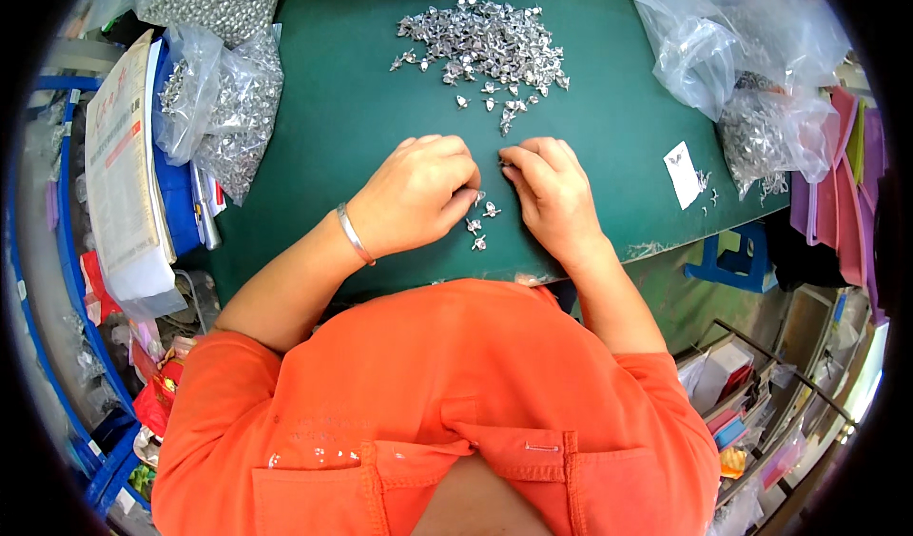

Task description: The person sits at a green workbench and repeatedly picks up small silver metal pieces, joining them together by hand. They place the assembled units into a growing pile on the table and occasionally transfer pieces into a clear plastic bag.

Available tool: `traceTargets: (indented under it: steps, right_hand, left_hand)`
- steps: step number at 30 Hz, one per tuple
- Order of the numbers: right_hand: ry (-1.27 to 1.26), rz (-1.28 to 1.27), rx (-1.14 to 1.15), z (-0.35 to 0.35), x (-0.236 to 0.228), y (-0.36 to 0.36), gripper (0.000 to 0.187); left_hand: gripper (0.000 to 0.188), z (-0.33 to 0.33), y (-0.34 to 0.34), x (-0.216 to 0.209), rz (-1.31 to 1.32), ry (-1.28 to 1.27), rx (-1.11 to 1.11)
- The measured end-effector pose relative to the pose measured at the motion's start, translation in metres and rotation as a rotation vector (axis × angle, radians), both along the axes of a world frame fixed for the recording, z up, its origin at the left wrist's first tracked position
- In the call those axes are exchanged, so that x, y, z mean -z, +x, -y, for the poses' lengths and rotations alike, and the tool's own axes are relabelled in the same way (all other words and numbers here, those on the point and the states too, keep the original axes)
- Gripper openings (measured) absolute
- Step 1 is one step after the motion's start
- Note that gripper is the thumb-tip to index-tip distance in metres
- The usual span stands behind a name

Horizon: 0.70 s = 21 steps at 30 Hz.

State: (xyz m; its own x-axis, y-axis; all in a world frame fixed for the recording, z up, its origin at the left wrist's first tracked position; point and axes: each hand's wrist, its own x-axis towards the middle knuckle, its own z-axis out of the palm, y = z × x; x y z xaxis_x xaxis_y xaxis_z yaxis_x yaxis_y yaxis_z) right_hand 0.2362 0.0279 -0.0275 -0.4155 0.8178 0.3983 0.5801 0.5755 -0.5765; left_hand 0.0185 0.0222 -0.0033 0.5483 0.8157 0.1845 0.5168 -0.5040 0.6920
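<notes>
My left hand [425,194], with a silver bangle [355,235] on its wrist, is closed low over the green table top [333,70]. A small silver metal part [479,196] shows at its thumb and fingertips. Across a narrow gap, my right hand [552,194] is pinched, thumb against fingers. Whatever tiny thing is in that pinch is too small to name. Between the hands and nearer to me lie several loose metal parts [477,227], shaped like little winged pieces. Beyond both hands spreads a large heap of similar silver parts [490,46], with a few strays toward me.
Clear plastic bags of metal pieces stand at left [238,108] and right [761,136]. A small white card [682,175] lies beside thin silver bits. Stacked papers [124,155] flank the table's left side. A blue stool [732,260] sits below the right edge.
</notes>
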Motion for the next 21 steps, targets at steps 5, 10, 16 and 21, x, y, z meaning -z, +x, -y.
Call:
traceTargets:
  steps: [5,10,16,21]
  right_hand:
    - [-0.258,-0.017,-0.04,0.003,-0.016,0.007,0.013]
    - [0.037,0.012,0.039,-0.027,-0.012,0.004,0.018]
    - [-0.046,0.034,-0.028,-0.04,-0.016,0.009,0.026]
    - [-0.148,0.0,0.045,-0.032,-0.023,0.023,0.019]
  left_hand:
    - [0.007,0.006,-0.014,-0.004,-0.043,-0.023,0.006]
    - [0.014,-0.012,-0.012,-0.002,0.028,0.045,-0.146]
    - [0.023,-0.038,-0.006,0.018,-0.046,0.199,-0.197]
    - [0.021,-0.039,-0.012,0.018,0.055,0.115,-0.203]
